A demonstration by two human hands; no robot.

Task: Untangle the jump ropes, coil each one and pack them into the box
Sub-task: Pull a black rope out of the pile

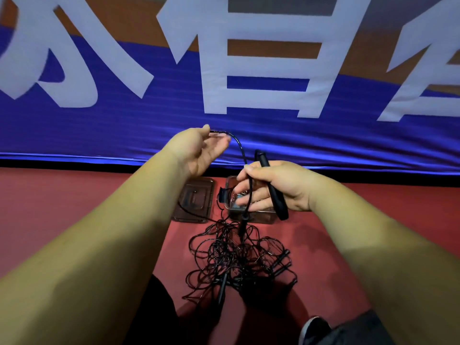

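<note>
At the person's feet, a dark shoe [313, 327] and dark clothing [159, 307] sit at the near edge of the red floor [74, 195].

Just beyond them a tangle of black jump ropes [236, 260] lies in a loose heap on the floor. Several slim black handles are mixed into its loops, one of them [222, 287] pointing back toward the person.

Above the heap both bare arms are raised. The right hand [271, 188] is curled round a black handle [280, 207], held tilted, with both ends protruding from the fist. Its thumb and forefinger also pinch a thin black cord [240, 150], which drops from there into the tangle. The same cord arcs up and across to the left hand [199, 150], which holds it at the thumb tip. That hand's remaining fingers are loosely extended.

Behind the hands a clear box [249, 216] stands on the floor, partly hidden by the right hand. Its lid [194, 200] lies flat just beside it on the left.

Farthest back, a blue banner [124, 125] with large white characters reaches down to the floor.
</note>
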